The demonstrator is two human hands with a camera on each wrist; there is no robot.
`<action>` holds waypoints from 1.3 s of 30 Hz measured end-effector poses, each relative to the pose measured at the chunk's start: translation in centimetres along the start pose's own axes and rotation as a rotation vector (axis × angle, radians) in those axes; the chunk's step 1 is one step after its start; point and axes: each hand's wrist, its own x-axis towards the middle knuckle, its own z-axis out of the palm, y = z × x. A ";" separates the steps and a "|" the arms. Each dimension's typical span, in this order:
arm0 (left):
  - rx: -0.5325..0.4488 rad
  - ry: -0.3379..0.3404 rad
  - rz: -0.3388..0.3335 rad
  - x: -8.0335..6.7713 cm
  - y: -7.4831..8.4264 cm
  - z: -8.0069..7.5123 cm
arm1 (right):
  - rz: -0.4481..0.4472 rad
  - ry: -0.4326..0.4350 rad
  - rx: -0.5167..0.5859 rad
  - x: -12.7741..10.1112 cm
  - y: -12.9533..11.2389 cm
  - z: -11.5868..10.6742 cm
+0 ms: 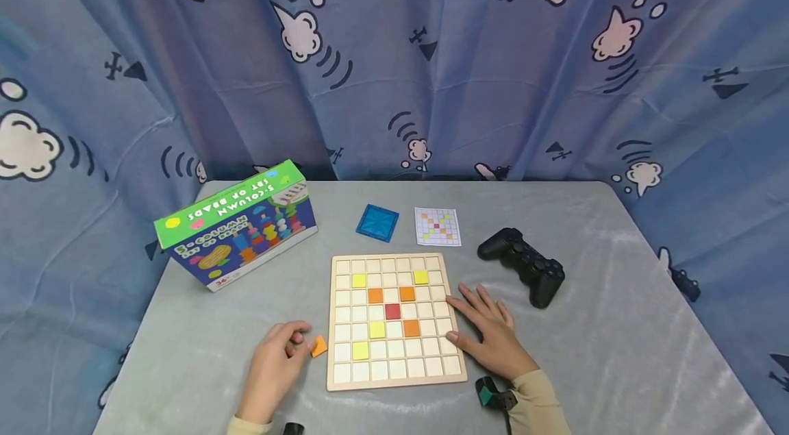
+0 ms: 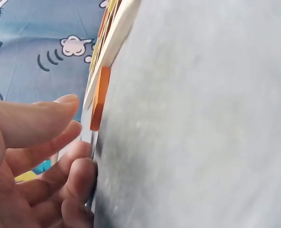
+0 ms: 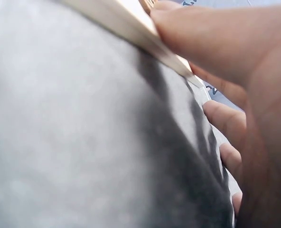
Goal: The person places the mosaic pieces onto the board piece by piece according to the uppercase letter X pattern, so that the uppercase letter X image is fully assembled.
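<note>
A wooden grid board [image 1: 394,386] lies flat on the table, its squares mostly pale. Yellow and orange tiles and one red tile [image 1: 392,312] sit in some squares. Just off the board's left edge, an orange tile [image 1: 318,346] lies on the table, its thin side [image 2: 100,99] showing in the left wrist view. My left hand [image 1: 275,365] is beside this tile, fingers loosely bent and thumb apart from them, with nothing held. On the other side, my right hand [image 1: 491,337] rests spread, its thumb and index fingertips at the board's right edge.
Behind the board lie a blue square tray [image 1: 377,222] and a small printed pattern card [image 1: 437,227]. A black game controller [image 1: 522,266] is at the right. A green and blue toy box [image 1: 237,226] stands at the back left. Patterned curtain [image 1: 394,79] hangs behind the table.
</note>
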 end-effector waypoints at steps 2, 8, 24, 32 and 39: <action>0.014 -0.014 -0.002 0.0 -0.1 0.1 | -0.001 -0.002 -0.002 0.0 0.0 0.0; 0.026 -0.050 0.014 -0.1 -0.1 0.3 | 0.000 -0.002 0.000 0.0 0.1 0.0; 0.073 -0.040 0.052 0.1 0.2 0.7 | -0.006 0.001 0.001 0.0 0.1 0.0; -0.020 0.017 0.134 0.7 2.4 0.2 | -0.004 -0.005 -0.006 0.0 0.1 0.2; -0.278 -0.193 0.184 1.4 7.3 2.1 | -0.002 -0.004 -0.003 0.1 0.1 0.1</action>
